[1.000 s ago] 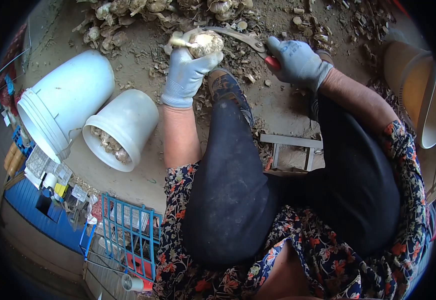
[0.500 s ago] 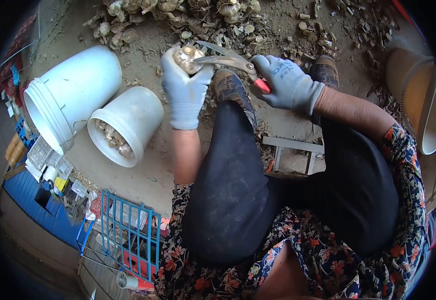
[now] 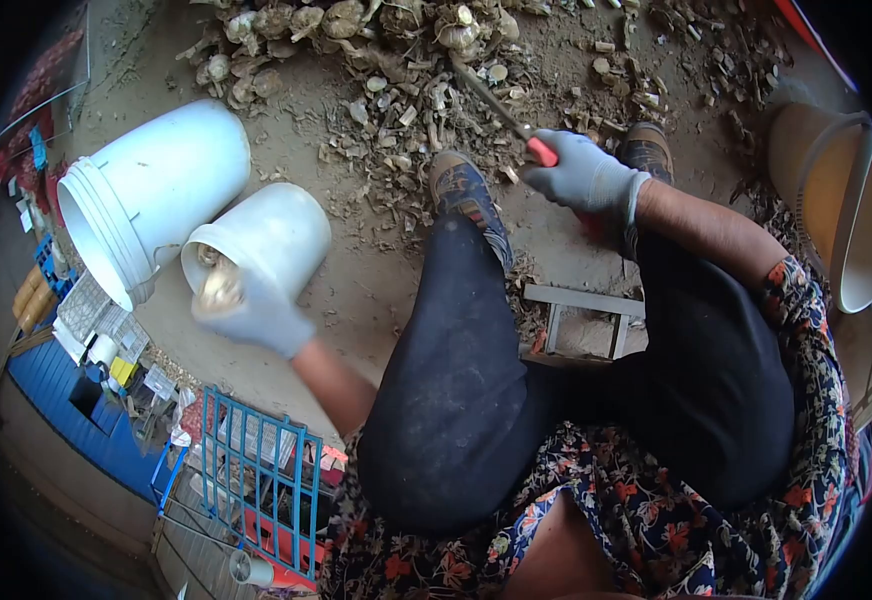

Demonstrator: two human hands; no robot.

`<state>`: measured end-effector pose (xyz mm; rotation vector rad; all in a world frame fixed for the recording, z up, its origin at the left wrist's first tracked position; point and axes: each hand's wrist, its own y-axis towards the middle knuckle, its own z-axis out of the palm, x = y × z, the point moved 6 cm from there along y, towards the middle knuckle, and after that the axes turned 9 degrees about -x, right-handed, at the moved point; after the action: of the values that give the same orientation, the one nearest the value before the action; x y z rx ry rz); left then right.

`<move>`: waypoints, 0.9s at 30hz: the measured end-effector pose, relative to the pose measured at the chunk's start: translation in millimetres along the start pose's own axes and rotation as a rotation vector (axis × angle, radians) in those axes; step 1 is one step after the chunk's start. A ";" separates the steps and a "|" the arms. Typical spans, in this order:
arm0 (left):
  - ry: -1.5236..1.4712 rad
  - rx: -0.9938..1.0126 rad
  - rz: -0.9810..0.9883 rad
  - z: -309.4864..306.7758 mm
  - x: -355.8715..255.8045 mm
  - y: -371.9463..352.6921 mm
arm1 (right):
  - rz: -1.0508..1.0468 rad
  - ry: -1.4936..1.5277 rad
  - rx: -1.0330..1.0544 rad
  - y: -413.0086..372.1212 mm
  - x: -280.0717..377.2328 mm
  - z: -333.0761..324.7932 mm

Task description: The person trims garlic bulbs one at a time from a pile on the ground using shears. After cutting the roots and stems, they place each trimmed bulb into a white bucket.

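Observation:
My left hand, in a grey-white glove and slightly blurred, is at the mouth of the smaller white bucket, which lies on its side. Its fingers are round a pale garlic bulb. Part of the bucket's opening is hidden by that hand. My right hand, gloved too, is closed round the red handles of hand shears. Their blades point up and left toward a heap of garlic bulbs with dried stalks on the ground.
A larger white bucket lies tipped beside the smaller one. Cut stalks and dry skins litter the ground. At right stands a yellowish container. A metal frame is between my legs, and a blue rack stands lower left.
My left hand has carried the garlic bulb from the shear blades down and left to the smaller bucket's mouth. The shears have swung to point upward, their blades now closer together.

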<state>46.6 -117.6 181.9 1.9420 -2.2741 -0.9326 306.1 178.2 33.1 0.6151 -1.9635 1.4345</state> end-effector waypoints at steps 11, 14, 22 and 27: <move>-0.095 0.597 0.496 240.0 -160.3 -2.7 | -0.060 -0.198 -0.054 9.3 -18.7 -7.1; 0.103 0.609 0.513 303.5 -159.6 -9.8 | 0.135 -0.124 0.006 10.3 -24.3 -9.7; -1.403 0.937 -0.567 239.0 -125.3 -43.8 | -0.086 -0.176 0.085 2.2 -2.9 -7.5; -1.575 1.055 -0.666 205.4 -139.4 -85.9 | -0.120 0.146 0.129 4.5 17.7 5.0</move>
<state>78.8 91.2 25.9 3.1790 -3.2731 -2.3251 289.7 174.6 41.7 0.6551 -1.7037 1.4957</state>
